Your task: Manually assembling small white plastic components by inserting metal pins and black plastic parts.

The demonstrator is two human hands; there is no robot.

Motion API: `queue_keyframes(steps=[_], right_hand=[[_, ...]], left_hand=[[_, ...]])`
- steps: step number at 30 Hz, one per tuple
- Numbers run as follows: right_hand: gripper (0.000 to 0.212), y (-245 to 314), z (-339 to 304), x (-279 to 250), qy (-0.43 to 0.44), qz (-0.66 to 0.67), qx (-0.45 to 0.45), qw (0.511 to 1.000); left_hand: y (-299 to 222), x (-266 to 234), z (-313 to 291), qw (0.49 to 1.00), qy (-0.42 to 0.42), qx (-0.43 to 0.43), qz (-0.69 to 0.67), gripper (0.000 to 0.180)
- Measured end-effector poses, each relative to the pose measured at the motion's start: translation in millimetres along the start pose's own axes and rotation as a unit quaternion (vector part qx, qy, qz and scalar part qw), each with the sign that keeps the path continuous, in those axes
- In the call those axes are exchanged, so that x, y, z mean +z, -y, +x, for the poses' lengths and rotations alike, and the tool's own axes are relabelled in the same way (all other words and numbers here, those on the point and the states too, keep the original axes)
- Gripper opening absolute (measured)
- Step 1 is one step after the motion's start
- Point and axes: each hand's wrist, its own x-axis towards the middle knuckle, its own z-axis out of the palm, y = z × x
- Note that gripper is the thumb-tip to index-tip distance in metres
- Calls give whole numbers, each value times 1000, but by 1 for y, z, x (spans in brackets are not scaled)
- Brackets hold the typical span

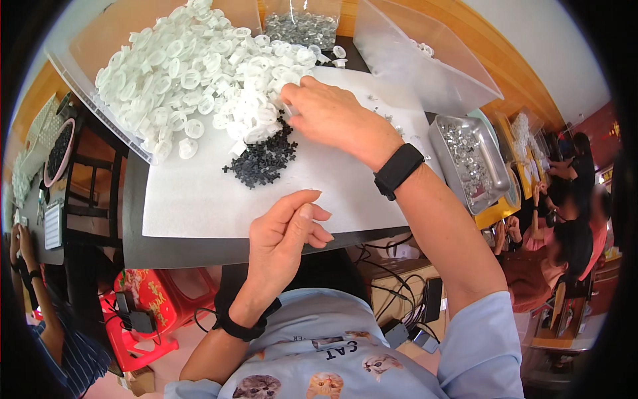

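My right hand [342, 123] reaches over the right edge of a heap of white round plastic parts [189, 76]. Its thumb and forefinger pinch around one white plastic part at that edge. Closer to me, my left hand [282, 233] hovers by the front edge of the white sheet [193, 213], fingers curled and thumb pressed to the forefinger. Whatever it holds, if anything, is hidden or too small to make out. Between the hands and the heap lies a pile of small black plastic pieces [262, 159], which touches the white parts.
The white heap spills from a tipped clear plastic bin [100, 110]. A bag of clear pieces [302, 30] stands behind, beside another clear bin [425, 63]. To the right, a metal tray [495, 159] holds small clear parts. A red stool [169, 302] stands lower left. Other people work on both sides.
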Motion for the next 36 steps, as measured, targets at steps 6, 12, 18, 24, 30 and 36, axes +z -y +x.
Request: queue_keyframes(steps=[6, 12, 18, 24, 30, 36], right_hand=[[21, -9, 3, 5, -31, -16, -24, 999], [16, -5, -25, -16, -7, 149, -6, 989], [19, 8, -65, -22, 116, 455, 74, 880], [10, 21, -89, 3, 55, 566, 59, 821], [11, 27, -107, 19, -48, 551, 46, 832], [12, 28, -115, 15, -41, 520, 63, 851]], left_hand=[[-2, 0, 0, 1000, -1, 0, -1, 29], [-1, -5, 6, 999, -2, -14, -53, 33], [-8, -6, 11, 994, -7, -24, -105, 38], [-7, -5, 12, 995, -2, -30, -96, 38], [-9, -7, 12, 992, -5, -44, -119, 40], [-7, -8, 11, 994, 18, -42, -96, 33]])
